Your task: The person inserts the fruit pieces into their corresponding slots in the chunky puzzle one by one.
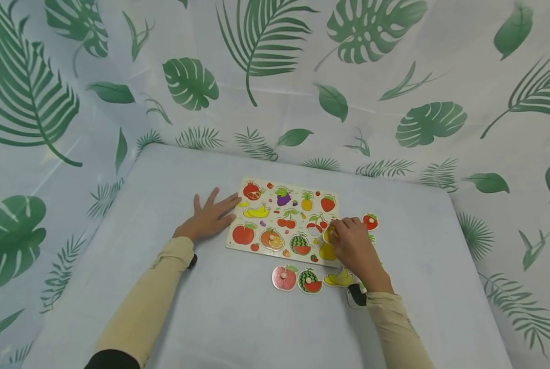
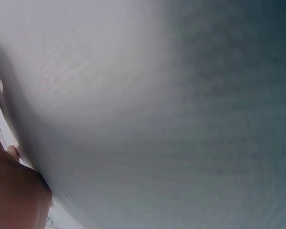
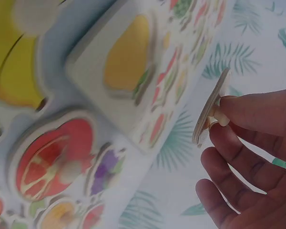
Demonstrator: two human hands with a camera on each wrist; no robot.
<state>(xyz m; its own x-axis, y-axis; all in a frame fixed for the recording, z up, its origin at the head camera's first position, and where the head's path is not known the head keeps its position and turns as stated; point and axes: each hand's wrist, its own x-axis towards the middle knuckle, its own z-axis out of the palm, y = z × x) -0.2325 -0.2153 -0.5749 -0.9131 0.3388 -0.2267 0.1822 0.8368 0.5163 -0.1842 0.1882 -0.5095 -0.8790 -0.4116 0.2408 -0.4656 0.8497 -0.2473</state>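
Observation:
A fruit puzzle board lies on the table. At its left edge rests my left hand, palm down with spread fingers, fingertips at the rim; the left wrist view catches only part of this hand. My right hand is over the board's right side. Its thumb and index finger pinch a puzzle piece by the knob, tilted on edge in the right wrist view. The piece's face shows yellow from above. Just below it is the printed yellow pear. An orange piece with a knob sits in the board.
In front of the board lie a pink-red fruit piece, a watermelon piece and a banana piece. Right of the board are a strawberry piece, a pomegranate piece and a grape piece. A leaf-patterned curtain hangs behind.

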